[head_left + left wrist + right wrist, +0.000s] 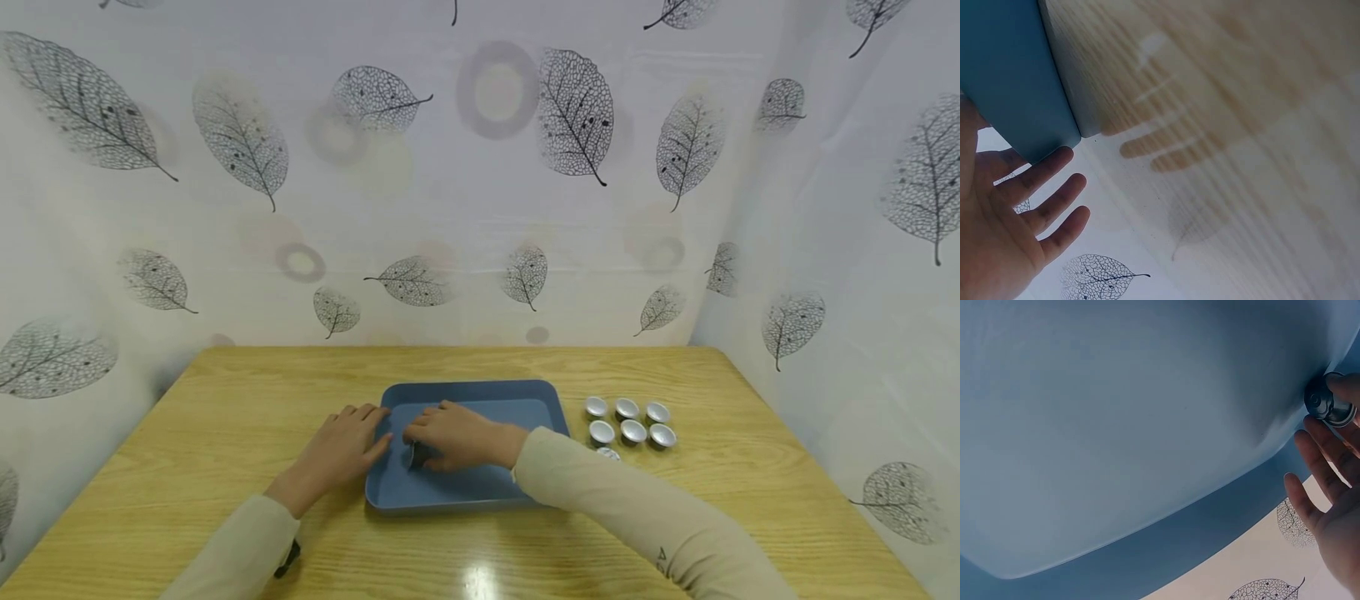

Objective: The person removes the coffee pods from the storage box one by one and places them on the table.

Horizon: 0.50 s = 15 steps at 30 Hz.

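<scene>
My right hand [459, 435] reaches over the blue tray [517, 410] and pinches a small dark cup [417, 456] between thumb and fingers. In the right wrist view this cup [1319, 401] shows its dark, ringed base and a pale rim, close by the tray's side wall. The other fingers of that hand [1341, 531] are spread loosely. At the tray's left side is my left hand [337, 446], its fingers extended and fingertips at the rim. The left wrist view shows this hand [1004, 219] by the tray's corner [1041, 131], holding nothing.
Several small cups with silvery insides and dark outsides stand in rows [626, 408] to the right of the tray on the wooden table [262, 417]. The nearest cup [608, 454] is partly hidden by the right sleeve [637, 508]. A leaf-patterned curtain [450, 208] surrounds the table.
</scene>
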Available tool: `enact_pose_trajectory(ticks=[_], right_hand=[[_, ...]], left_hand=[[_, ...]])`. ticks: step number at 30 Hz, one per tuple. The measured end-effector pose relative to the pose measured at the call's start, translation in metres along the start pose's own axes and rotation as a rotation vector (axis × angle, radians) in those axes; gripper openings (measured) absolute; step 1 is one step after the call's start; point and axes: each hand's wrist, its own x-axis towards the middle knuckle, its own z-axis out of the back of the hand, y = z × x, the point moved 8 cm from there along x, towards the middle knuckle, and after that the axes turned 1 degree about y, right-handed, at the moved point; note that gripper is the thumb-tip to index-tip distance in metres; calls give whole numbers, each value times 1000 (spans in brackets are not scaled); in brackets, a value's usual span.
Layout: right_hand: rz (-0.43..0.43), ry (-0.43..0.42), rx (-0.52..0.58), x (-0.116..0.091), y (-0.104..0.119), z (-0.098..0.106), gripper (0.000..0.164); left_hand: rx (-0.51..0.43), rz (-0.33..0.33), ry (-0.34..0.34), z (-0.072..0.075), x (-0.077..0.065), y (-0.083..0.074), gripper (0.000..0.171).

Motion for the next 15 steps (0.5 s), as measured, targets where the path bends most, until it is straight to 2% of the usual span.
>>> enact_pose_trajectory(ticks=[15], right_hand=[[29,-23,-25,0,3,3,35]], left_hand=[[0,0,-1,0,0,0,41]])
